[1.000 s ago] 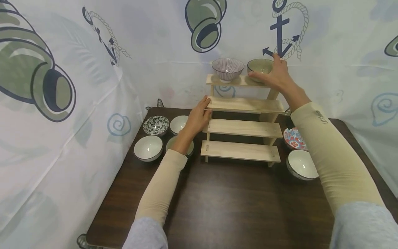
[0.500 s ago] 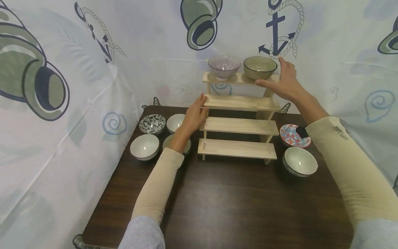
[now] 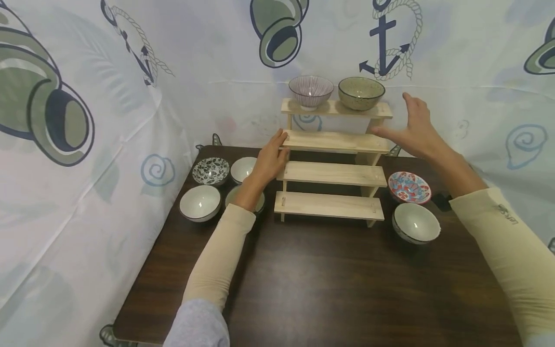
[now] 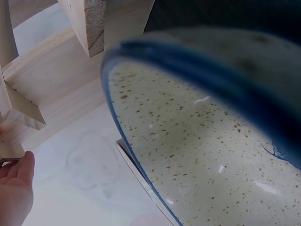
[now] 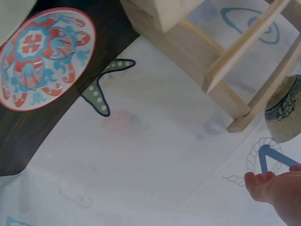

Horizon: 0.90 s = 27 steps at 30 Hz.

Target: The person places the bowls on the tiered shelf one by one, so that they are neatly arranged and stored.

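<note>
Right fingers (image 3: pixel 412 107) farther away, green bowl (image 3: pixel 361 95) to their left.

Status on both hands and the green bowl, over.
Left hand holding wooden stand, second-highest shelf. Right hand empty, beside green bowl, not touching. Bowl upright on top shelf, next to striped bowl. Nothing visible between right hand and bowl.

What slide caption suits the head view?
A striped bowl and a green bowl sit atop a wooden stand that the left hand holds; the right hand is open and empty.
</note>
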{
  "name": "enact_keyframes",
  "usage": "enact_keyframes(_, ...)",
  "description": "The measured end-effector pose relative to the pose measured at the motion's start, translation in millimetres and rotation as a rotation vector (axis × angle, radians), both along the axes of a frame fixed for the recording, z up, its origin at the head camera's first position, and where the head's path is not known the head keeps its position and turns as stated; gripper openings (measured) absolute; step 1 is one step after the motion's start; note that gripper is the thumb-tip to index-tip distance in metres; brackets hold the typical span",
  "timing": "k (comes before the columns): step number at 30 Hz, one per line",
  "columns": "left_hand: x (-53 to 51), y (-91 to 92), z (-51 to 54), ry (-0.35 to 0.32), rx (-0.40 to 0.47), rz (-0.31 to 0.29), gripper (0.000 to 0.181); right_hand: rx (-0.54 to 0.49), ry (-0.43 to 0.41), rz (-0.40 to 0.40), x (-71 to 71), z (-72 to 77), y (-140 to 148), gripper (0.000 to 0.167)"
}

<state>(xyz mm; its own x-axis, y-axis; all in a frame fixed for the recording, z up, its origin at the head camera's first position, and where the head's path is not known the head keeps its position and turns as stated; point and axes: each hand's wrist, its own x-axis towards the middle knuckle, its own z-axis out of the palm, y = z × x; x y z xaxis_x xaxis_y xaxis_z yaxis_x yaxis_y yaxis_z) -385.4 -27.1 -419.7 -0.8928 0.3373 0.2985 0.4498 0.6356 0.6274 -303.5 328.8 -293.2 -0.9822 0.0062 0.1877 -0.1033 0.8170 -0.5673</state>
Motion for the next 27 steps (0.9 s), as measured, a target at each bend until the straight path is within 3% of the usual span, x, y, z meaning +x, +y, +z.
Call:
enact_keyframes(8,0.0,-0.5,1.6,-0.006,0.006,0.0,0.055,-0.009,0.021,0.004,11.7,-8.3,8.2,0.112)
enact_keyframes(27,-0.9,0.0,1.1,-0.006,0.0,-0.003,0.056,0.09,-0.053,0.033,25.4,-30.1,17.3,0.118)
